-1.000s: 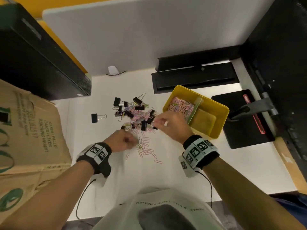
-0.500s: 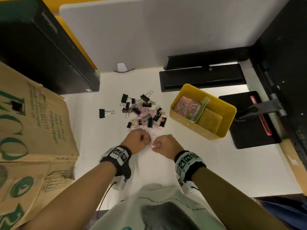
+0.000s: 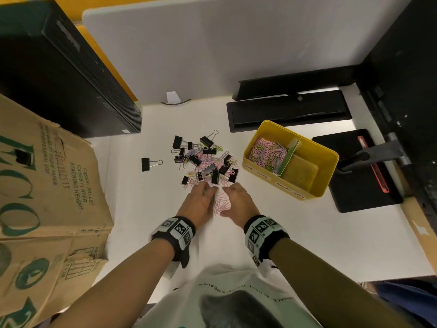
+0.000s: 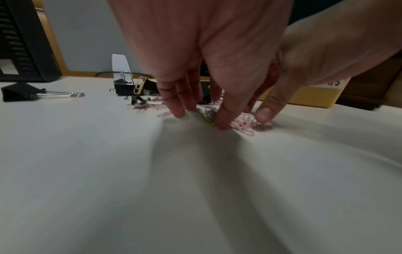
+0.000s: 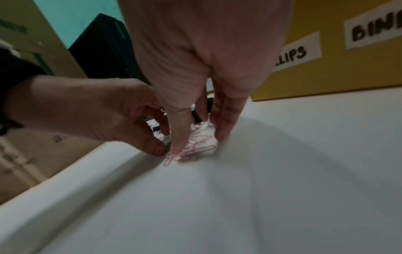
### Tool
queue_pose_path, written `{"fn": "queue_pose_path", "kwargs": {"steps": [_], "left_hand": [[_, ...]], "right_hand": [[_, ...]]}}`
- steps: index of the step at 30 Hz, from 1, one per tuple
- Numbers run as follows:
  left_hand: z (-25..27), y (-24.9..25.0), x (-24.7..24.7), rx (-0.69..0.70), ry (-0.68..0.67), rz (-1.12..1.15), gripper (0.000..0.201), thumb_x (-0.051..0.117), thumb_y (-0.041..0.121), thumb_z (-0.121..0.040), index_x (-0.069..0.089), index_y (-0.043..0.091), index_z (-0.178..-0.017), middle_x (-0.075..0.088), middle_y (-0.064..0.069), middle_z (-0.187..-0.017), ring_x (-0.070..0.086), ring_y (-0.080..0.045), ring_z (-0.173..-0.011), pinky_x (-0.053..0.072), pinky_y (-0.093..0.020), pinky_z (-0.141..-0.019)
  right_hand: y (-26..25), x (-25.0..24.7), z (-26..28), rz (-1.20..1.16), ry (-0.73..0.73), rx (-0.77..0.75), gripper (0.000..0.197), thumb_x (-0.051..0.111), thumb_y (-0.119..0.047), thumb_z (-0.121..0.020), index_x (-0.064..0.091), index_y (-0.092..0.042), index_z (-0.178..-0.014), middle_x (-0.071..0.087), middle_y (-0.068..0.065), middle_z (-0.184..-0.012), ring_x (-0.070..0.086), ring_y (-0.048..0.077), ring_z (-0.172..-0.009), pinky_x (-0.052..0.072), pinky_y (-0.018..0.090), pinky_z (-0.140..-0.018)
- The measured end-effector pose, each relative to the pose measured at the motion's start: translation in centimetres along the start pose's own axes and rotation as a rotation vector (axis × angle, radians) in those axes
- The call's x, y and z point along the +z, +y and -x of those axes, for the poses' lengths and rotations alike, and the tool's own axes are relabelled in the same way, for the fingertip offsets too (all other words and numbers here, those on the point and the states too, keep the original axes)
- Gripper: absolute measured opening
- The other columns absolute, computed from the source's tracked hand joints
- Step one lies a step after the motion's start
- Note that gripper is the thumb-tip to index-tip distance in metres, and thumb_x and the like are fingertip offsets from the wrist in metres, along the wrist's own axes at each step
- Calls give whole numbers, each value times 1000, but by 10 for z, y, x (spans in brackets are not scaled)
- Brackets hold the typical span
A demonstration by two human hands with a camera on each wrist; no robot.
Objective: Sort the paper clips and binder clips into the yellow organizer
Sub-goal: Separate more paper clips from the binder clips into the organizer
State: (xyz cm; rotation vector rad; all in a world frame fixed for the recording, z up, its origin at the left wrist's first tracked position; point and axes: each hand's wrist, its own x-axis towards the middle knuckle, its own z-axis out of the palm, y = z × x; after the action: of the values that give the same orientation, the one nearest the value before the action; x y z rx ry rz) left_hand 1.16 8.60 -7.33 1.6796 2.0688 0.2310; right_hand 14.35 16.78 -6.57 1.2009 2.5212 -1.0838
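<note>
**Both hands bracket a small heap of pink paper clips on the white bench**

The left hand and the right hand sit side by side at the near middle of the white bench, fingers pointing down with tips on the surface. Between them lies a small heap of pink wire paper clips; the fingertips press at its edges from both sides. In the right wrist view the left thumb and the right fingers almost meet over the heap. Neither hand has lifted a clip; the fingers are fairly straight and cage the heap rather than close on it.

At 12 o'clock from the hands, just beyond the fingertips, lies the mixed pile of black binder clips and coloured paper clips. One lone black binder clip lies apart at 10 o'clock.

The yellow rectangular organizer stands at 2 o'clock, with open bench between it and the right hand. Its left compartment holds paper clips; the right one shows only its yellow floor.

A brown cardboard box walls the left edge at 9 o'clock. A black mat lies just beyond the organizer at 3 o'clock.
</note>
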Motion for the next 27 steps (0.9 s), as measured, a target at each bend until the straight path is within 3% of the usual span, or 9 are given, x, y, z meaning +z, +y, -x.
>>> {"fn": "queue_pose_path", "kwargs": {"steps": [2,4,7,10,12,14,19,24,27], "left_hand": [[0,-4,-5,16,-82,-92,64,64,12,-76,40,13,-135,42,-17,-133,45,-35,-113,51,-46,-86],[-2,-5,-8,51,-164,-187,64,62,17,-78,39,16,-137,38,-15,-139,41,-37,-117,47,-47,-91],[-5,0,-4,74,-145,-177,45,58,13,-81,53,13,-126,48,-12,-127,45,-35,-107,46,-42,-89],[-3,6,4,60,-110,-90,23,55,2,-82,65,4,-102,57,-14,-104,51,-32,-91,48,-42,-80],[-2,8,8,55,-101,-60,15,55,0,-82,66,1,-92,58,-16,-93,55,-32,-80,50,-40,-72],[-3,8,9,68,-112,-46,14,54,-1,-83,65,-1,-92,60,-18,-91,59,-34,-79,49,-38,-71],[-6,10,0,-15,-106,73,24,49,4,-85,66,3,-103,64,-17,-101,60,-32,-93,47,-36,-84],[-9,10,-8,-189,-52,241,17,60,4,-76,72,11,-88,72,-7,-89,62,-23,-85,43,-24,-77],[-9,3,-10,-252,-10,371,12,68,2,-75,73,10,-83,71,-4,-79,61,-19,-76,43,-19,-72]], "right_hand": [[0,3,4,90,-32,9,89,78,-31,-72,29,-5,-142,37,13,-136,40,29,-123,36,34,-106],[-4,9,7,155,-49,12,90,75,-36,-74,25,-5,-143,34,14,-136,39,29,-122,36,34,-106],[-11,13,3,140,-17,41,76,74,-27,-77,34,-7,-139,39,14,-132,45,28,-118,39,33,-103],[-14,10,1,143,-17,12,45,69,-17,-81,53,-7,-121,48,13,-124,52,28,-109,42,33,-96],[-11,10,1,150,-42,-7,31,65,-15,-84,60,-6,-114,53,13,-119,55,28,-105,43,32,-92],[-8,8,0,168,-35,-18,24,60,-13,-87,63,-7,-109,57,13,-114,57,27,-102,43,30,-86],[-7,7,-2,150,15,35,11,62,-12,-84,65,-6,-92,66,13,-100,60,28,-95,38,27,-71],[-6,4,1,94,12,73,15,61,-9,-79,69,-5,-91,69,15,-91,61,30,-87,41,27,-68],[-2,3,4,74,-7,48,17,57,-6,-81,70,-4,-92,67,15,-92,52,25,-76,33,26,-63]]}}
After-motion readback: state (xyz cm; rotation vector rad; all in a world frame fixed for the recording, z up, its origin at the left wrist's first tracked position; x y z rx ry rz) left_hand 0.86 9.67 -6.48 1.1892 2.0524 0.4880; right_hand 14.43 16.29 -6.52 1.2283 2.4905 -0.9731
